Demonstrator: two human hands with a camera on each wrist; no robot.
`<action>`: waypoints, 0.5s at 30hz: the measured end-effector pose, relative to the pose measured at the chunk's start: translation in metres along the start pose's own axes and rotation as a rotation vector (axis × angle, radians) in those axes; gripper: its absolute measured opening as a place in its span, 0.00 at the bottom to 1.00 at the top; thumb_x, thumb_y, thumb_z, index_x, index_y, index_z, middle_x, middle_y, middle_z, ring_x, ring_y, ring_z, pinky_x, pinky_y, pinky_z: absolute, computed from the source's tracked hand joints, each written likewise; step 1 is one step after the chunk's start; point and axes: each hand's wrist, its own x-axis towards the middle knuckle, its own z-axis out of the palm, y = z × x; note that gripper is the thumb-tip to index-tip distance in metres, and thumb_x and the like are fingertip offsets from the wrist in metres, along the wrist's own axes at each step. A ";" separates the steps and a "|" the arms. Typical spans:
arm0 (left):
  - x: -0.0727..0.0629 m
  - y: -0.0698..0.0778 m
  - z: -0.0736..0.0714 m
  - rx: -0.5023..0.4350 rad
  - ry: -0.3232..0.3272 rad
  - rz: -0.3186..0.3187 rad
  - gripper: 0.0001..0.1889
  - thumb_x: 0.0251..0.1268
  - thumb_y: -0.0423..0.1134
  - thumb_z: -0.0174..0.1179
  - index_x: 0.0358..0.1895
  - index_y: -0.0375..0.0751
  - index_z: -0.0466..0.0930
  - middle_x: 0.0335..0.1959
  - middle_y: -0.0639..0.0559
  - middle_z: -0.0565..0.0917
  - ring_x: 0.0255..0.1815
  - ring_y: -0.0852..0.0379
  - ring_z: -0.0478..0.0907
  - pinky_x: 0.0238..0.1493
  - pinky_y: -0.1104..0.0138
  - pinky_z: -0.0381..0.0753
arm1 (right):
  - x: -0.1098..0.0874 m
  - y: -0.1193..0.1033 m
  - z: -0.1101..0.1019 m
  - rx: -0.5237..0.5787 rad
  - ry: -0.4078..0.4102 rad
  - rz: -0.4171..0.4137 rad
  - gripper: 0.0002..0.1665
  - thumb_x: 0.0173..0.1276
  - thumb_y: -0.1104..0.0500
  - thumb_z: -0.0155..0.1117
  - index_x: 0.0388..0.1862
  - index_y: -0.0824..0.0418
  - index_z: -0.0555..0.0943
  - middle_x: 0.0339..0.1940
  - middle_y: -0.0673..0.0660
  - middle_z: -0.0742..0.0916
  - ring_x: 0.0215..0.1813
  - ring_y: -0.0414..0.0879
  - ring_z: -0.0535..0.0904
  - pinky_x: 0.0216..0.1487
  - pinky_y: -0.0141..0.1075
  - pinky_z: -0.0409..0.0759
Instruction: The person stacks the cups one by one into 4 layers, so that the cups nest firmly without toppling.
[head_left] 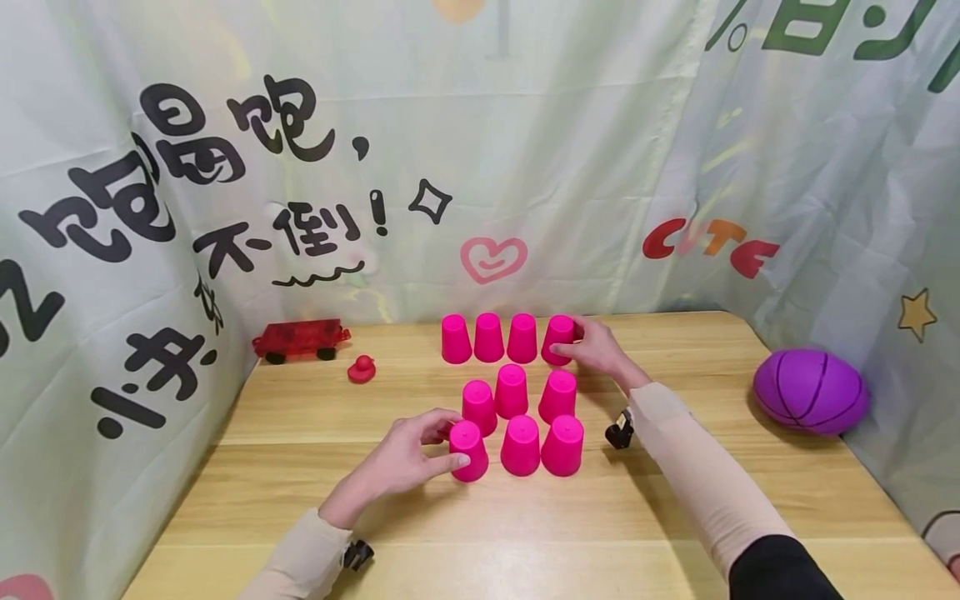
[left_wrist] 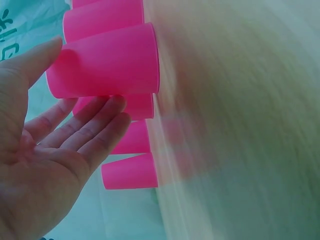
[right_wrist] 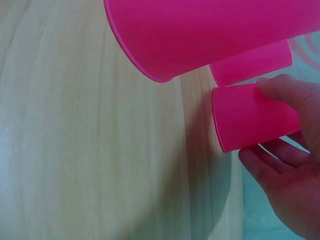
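Upside-down pink plastic cups stand in three rows on a wooden table. At the left end of the front row, my left hand [head_left: 397,460] holds a pink cup [head_left: 467,454] between thumb and fingers. In the left wrist view, the thumb lies on one side of that cup [left_wrist: 107,62] and the fingers on the other. My right hand [head_left: 598,346] grips the rightmost cup [head_left: 557,340] of the back row, thumb in front. The right wrist view shows this cup [right_wrist: 252,117] between thumb and fingers, its rim by the tabletop.
Two more front-row cups [head_left: 520,446] stand right of the left hand, with a middle row of three cups [head_left: 512,392] behind. A red toy vehicle [head_left: 302,340] and a red toy duck [head_left: 362,369] sit at back left. At right lies a purple ball [head_left: 812,392]. Printed curtains [head_left: 570,167] surround the table [head_left: 300,450].
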 end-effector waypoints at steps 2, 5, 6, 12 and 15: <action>0.000 0.000 0.000 -0.004 -0.002 -0.002 0.27 0.62 0.47 0.77 0.63 0.50 0.81 0.52 0.58 0.89 0.53 0.56 0.86 0.64 0.54 0.86 | 0.000 0.001 0.001 0.000 -0.001 0.001 0.38 0.68 0.55 0.75 0.74 0.64 0.74 0.56 0.67 0.89 0.56 0.59 0.86 0.61 0.49 0.84; 0.000 0.001 0.001 -0.009 -0.005 -0.010 0.27 0.62 0.46 0.78 0.63 0.49 0.81 0.52 0.58 0.88 0.54 0.56 0.86 0.64 0.55 0.85 | 0.001 0.001 0.002 0.003 -0.002 0.003 0.38 0.68 0.54 0.75 0.74 0.64 0.74 0.56 0.68 0.88 0.56 0.59 0.86 0.61 0.49 0.84; 0.000 0.001 0.001 -0.009 -0.006 -0.013 0.27 0.62 0.46 0.78 0.63 0.49 0.81 0.53 0.58 0.88 0.54 0.55 0.86 0.64 0.55 0.85 | 0.001 0.000 0.002 0.003 -0.002 0.005 0.38 0.68 0.54 0.75 0.74 0.64 0.74 0.56 0.67 0.88 0.56 0.59 0.86 0.61 0.49 0.85; 0.000 0.003 0.001 -0.002 -0.014 -0.029 0.28 0.62 0.46 0.78 0.64 0.49 0.80 0.54 0.58 0.88 0.55 0.55 0.85 0.64 0.56 0.85 | 0.002 0.000 0.003 0.016 -0.021 0.022 0.39 0.68 0.54 0.75 0.74 0.64 0.73 0.58 0.68 0.87 0.58 0.60 0.85 0.63 0.51 0.84; 0.000 0.003 0.001 0.003 -0.017 -0.027 0.28 0.62 0.46 0.78 0.64 0.49 0.80 0.54 0.57 0.88 0.55 0.54 0.85 0.64 0.55 0.86 | 0.004 0.001 0.004 0.019 -0.024 0.025 0.39 0.69 0.54 0.74 0.74 0.65 0.73 0.60 0.68 0.87 0.59 0.60 0.84 0.64 0.52 0.83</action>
